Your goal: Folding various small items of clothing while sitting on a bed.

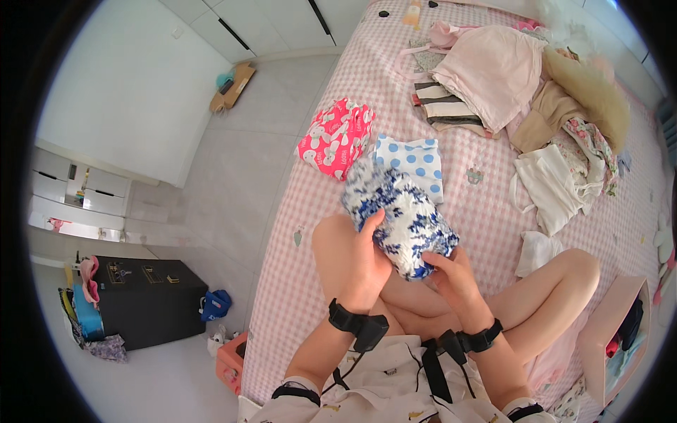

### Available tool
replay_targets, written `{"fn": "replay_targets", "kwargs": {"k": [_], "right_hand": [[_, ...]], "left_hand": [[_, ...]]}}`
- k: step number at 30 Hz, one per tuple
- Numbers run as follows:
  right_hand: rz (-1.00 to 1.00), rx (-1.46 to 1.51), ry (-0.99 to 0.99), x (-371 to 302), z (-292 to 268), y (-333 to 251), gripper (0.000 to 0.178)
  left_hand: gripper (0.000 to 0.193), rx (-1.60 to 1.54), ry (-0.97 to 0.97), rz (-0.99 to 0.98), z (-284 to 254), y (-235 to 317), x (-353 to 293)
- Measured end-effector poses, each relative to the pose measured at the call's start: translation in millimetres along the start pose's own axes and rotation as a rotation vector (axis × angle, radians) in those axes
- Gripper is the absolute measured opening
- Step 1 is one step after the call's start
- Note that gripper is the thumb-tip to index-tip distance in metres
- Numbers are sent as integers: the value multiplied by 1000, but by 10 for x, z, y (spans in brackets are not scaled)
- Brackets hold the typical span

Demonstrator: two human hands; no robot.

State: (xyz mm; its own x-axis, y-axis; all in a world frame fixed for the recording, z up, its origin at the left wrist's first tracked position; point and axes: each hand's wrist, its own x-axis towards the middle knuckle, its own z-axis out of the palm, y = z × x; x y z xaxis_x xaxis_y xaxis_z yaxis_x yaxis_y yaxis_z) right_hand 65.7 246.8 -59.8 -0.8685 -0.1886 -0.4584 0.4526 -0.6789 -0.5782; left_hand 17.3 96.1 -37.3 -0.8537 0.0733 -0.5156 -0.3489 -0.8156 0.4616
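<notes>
A folded blue-and-white patterned cloth bundle (409,225) is held up over my crossed legs; its exact kind I cannot make out. My left hand (367,257) grips its near left side, thumb on top. At its near right corner, my right hand (451,271) pinches the edge, fingers mostly underneath. Just beyond the bundle lies a folded white cloth with blue dots (416,166), partly covered by it. To the left of that rests a folded pink cloth with white rabbits (337,139). Both lie on the pink checked bedspread (282,296).
Heaped clothes, including a pale pink garment (490,67), a white top (550,187) and a beige furry piece (592,99), spread over the far right. A small white cloth (539,252) lies by my right knee. An open pink box (617,338) holding clothes stands at right.
</notes>
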Motion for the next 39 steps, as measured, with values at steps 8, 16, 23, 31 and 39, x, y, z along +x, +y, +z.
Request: {"fn": "replay_targets", "kwargs": {"k": [8,16,23,31,39], "right_hand": [[-207,-79,330,229,-241,-170,43],[-454,-71,253,679,-30,-548,55],[-383,-320,423,824,-450,-421,65],[-812,-1199,700,1333,-1064,-1654,56],[-160,-1900,1064,892,-1837,-2255,45]], "left_hand": [[35,30,19,-64,-152,-108,253],[31,-153,-155,59,129,77,586],[41,61,167,-149,-691,-202,970],[42,91,42,-390,-570,54,512],[36,295,-35,-405,-818,219,63]]}}
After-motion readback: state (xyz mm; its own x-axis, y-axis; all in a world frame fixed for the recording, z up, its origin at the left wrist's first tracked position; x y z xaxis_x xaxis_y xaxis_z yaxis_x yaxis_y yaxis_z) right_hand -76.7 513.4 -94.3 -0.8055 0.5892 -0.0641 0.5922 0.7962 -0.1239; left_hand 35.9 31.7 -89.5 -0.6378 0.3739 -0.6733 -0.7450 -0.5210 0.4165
